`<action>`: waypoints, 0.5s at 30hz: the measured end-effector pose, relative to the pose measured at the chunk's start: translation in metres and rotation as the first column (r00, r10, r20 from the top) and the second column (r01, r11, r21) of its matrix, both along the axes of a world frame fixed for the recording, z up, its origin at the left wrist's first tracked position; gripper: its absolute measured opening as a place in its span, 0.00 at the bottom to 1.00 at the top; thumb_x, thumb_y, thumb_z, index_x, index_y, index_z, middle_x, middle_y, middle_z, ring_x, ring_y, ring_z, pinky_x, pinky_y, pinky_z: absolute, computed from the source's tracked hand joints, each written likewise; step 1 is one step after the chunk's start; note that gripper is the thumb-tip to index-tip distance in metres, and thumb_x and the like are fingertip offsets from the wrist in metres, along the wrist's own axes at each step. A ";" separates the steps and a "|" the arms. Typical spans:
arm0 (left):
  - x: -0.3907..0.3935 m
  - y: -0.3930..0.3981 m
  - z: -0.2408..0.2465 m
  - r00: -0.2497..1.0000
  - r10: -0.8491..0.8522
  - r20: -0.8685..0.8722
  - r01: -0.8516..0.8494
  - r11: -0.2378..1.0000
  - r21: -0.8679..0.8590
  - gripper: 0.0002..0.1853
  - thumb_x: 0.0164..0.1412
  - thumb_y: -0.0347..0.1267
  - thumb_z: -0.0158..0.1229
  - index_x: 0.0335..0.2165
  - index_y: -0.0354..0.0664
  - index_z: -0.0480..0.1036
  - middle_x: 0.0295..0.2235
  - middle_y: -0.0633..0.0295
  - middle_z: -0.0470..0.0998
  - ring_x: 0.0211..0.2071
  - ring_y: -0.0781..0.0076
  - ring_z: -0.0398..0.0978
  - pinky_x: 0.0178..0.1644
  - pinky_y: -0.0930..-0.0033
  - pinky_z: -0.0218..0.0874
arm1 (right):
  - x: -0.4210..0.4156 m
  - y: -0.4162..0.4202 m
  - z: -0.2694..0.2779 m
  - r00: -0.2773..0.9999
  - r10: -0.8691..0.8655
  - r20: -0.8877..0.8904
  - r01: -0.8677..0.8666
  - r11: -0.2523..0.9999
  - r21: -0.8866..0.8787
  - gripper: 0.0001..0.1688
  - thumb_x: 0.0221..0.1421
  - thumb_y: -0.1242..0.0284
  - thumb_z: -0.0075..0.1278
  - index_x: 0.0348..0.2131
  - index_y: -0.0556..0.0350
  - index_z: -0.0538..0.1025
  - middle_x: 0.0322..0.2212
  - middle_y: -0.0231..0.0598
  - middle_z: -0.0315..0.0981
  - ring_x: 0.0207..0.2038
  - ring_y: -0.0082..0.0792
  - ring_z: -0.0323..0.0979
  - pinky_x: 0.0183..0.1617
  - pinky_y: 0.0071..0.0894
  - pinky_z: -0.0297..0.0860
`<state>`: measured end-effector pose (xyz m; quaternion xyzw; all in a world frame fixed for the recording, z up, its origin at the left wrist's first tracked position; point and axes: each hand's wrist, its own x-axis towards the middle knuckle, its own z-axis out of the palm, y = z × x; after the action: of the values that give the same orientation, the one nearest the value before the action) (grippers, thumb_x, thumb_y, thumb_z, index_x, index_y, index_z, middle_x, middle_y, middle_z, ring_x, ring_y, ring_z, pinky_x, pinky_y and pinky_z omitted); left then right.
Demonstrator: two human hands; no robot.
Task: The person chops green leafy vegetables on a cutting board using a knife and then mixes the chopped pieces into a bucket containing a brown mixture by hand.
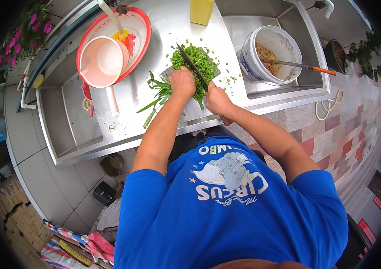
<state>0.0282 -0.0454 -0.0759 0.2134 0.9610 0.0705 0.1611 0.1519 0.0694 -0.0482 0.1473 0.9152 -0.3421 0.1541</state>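
Observation:
My right hand (pixel 219 99) grips the handle of a kitchen knife (pixel 190 62). Its dark blade points away from me, across a heap of chopped green leaf vegetable (pixel 185 58). Just left of the blade, my left hand (pixel 182 81) is curled over a bunch of long green stalks (pixel 161 90), pressing them down. The uncut leafy ends stick out to the left of that hand. Under the greens lies a grey board (pixel 192 110), mostly covered. Small cut bits are scattered on the steel counter (pixel 163 37) around it. My left fingertips are hidden.
A red-rimmed basin (pixel 147 40) with a pink long-handled dipper (pixel 104 62) stands at left. A yellow container (pixel 201 11) sits at the back. In the right sink basin (pixel 306 43), a white bucket (pixel 254 50) holds a brownish mixture and an orange-handled tool (pixel 306 66).

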 end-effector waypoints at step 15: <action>-0.009 -0.018 0.018 0.977 0.072 0.200 -0.118 0.968 0.224 0.28 0.46 0.27 0.68 0.45 0.25 0.67 0.41 0.33 0.80 0.47 0.37 0.79 0.53 0.49 0.71 | 0.029 0.022 0.014 0.960 -0.255 -0.112 0.254 0.967 -0.026 0.14 0.65 0.71 0.47 0.42 0.68 0.65 0.28 0.69 0.77 0.34 0.72 0.77 0.43 0.65 0.71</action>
<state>0.0190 -0.0638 -0.0581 0.1767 0.9353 0.2112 0.2224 0.1809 0.0910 -0.0340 0.2431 0.8939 -0.3724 0.0572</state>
